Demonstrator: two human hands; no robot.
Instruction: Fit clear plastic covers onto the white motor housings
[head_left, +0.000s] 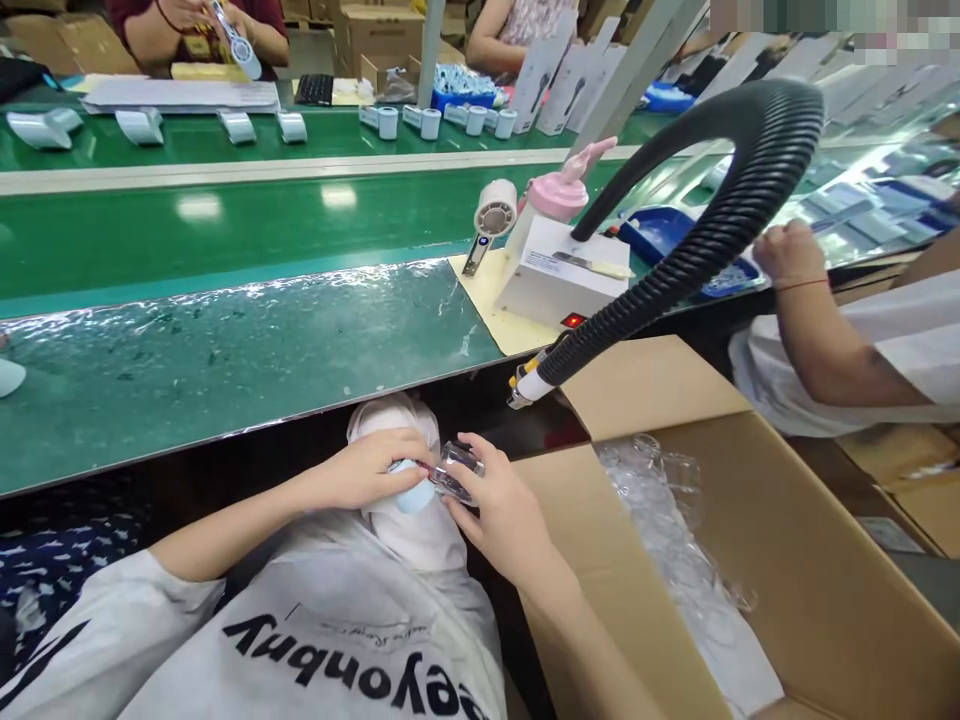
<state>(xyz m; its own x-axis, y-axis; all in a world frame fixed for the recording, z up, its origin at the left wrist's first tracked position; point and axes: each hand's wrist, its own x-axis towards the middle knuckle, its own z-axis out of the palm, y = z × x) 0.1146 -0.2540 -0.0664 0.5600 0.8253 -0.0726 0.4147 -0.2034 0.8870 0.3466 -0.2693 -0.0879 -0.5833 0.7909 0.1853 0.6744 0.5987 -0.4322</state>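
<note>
Over my lap, my left hand (375, 468) is closed round a light blue handheld fan (414, 492), most of it hidden by the fingers. My right hand (499, 500) grips a clear plastic cover (461, 465) between thumb and fingers. The cover meets the fan's right side; I cannot tell whether it is fitted over it. Under both hands lies pale cloth (427, 545) across my lap. Just above and right of them hangs the nozzle (525, 388) of a black corrugated hose (675, 270).
An open cardboard box (810, 540) at my right holds several clear plastic covers (667, 490). On the bench edge stand a white machine (562, 270), a fan (495, 215) and a pink-topped bottle (559, 195). Several fans lie along the green conveyor (262, 210). A co-worker's arm (817, 300) is at right.
</note>
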